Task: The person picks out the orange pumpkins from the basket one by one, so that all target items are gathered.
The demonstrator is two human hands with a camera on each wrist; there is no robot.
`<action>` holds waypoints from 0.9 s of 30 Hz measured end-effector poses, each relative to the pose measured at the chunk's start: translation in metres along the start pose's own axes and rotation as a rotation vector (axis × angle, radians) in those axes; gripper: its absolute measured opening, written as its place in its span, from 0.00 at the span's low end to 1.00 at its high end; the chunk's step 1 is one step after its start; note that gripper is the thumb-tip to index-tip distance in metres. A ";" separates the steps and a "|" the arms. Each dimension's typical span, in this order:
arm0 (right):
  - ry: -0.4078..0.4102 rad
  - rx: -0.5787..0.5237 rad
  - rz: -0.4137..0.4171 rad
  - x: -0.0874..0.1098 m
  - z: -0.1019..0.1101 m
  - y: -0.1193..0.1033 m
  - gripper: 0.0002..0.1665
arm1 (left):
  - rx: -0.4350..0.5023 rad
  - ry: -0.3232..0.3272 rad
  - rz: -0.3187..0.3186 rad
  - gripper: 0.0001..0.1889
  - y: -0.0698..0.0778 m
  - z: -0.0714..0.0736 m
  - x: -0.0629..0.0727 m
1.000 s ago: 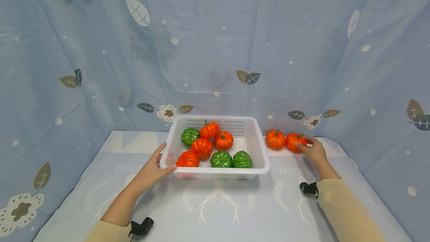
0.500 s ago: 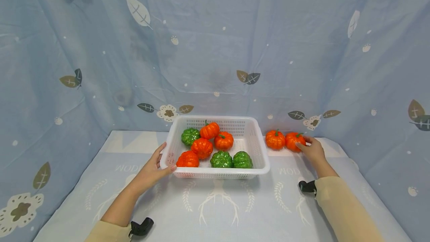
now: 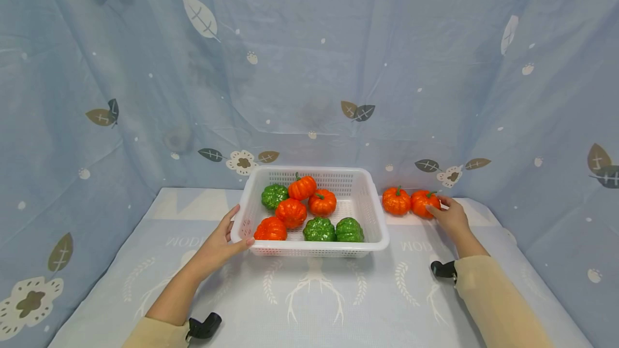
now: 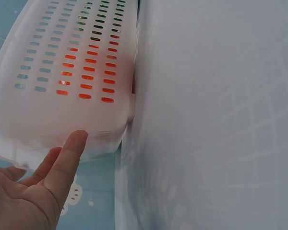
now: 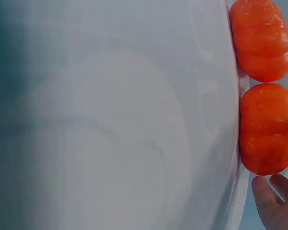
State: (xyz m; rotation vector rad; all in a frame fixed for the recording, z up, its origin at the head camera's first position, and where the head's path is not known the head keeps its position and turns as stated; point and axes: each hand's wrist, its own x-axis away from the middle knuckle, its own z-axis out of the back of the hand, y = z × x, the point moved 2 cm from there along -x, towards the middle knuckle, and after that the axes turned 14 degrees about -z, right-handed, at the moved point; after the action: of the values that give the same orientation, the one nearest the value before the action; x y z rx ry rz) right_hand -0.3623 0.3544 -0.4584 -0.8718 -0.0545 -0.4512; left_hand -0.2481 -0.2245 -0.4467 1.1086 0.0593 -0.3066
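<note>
the basket at centre holds seven pumpkins, left hand spread against it; two orange pumpkins at frame right apparently remain, the outer pinched by the right hand.

Two neighbouring orange pumpkins

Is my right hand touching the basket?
Apart. The head view shows a wide gap, with table visible between the right hand and the basket.
</note>
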 end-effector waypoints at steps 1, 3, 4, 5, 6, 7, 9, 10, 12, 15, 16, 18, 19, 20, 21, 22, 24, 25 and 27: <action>0.002 0.001 0.002 0.002 0.001 0.000 0.42 | -0.002 0.001 0.002 0.55 0.000 0.000 0.000; 0.008 0.008 0.008 0.005 0.003 0.001 0.42 | -0.011 0.001 0.008 0.55 0.001 0.000 0.000; 0.011 0.008 0.010 0.007 0.004 0.001 0.42 | -0.012 -0.001 0.008 0.55 0.001 0.000 0.000; 0.016 0.006 0.009 0.009 0.005 0.000 0.42 | -0.012 0.000 0.011 0.55 0.001 0.000 0.000; 0.020 0.002 0.006 0.012 0.006 0.000 0.41 | -0.012 0.000 0.012 0.55 0.002 0.000 0.000; 0.024 -0.001 0.007 0.014 0.007 -0.001 0.41 | -0.014 0.001 0.014 0.55 0.002 0.000 0.000; 0.026 -0.014 0.015 0.019 0.009 -0.003 0.40 | -0.016 0.001 0.017 0.55 0.003 0.000 0.000; 0.026 -0.019 0.025 0.022 0.010 -0.005 0.40 | -0.019 0.000 0.017 0.55 0.003 0.000 0.000; 0.024 -0.031 0.039 0.029 0.011 -0.009 0.40 | -0.023 -0.001 0.016 0.55 0.003 0.000 0.001; 0.019 -0.043 0.063 0.040 0.012 -0.016 0.40 | -0.023 0.001 0.015 0.55 0.004 0.000 0.001; 0.019 -0.047 0.072 0.044 0.012 -0.019 0.39 | -0.024 0.000 0.013 0.55 0.004 0.000 0.001; 0.014 -0.056 0.091 0.053 0.011 -0.025 0.37 | -0.020 -0.001 0.012 0.55 0.004 0.000 0.001; 0.011 -0.057 0.104 0.057 0.011 -0.028 0.36 | -0.021 -0.001 0.013 0.55 0.004 0.000 0.000; 0.006 -0.059 0.117 0.061 0.010 -0.032 0.35 | -0.019 -0.001 0.012 0.55 0.004 0.000 0.000; 0.003 -0.054 0.133 0.065 0.010 -0.035 0.35 | -0.018 -0.001 0.011 0.55 0.004 0.000 0.000; -0.002 -0.048 0.150 0.069 0.010 -0.038 0.35 | -0.016 -0.002 0.009 0.55 0.004 0.000 0.000; -0.014 -0.029 0.177 0.077 0.010 -0.044 0.35 | -0.014 -0.004 0.005 0.55 0.004 0.000 0.000; -0.020 -0.018 0.191 0.080 0.010 -0.048 0.36 | -0.013 -0.004 0.002 0.55 0.004 0.000 0.000; -0.026 0.006 0.221 0.086 0.011 -0.055 0.36 | -0.020 -0.004 0.000 0.55 0.004 0.000 0.000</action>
State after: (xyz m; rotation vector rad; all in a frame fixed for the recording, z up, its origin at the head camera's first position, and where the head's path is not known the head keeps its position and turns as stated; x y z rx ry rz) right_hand -0.3055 0.3012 -0.3921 -0.8664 0.0170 -0.2327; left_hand -0.2468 -0.2233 -0.4436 1.0885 0.0585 -0.3072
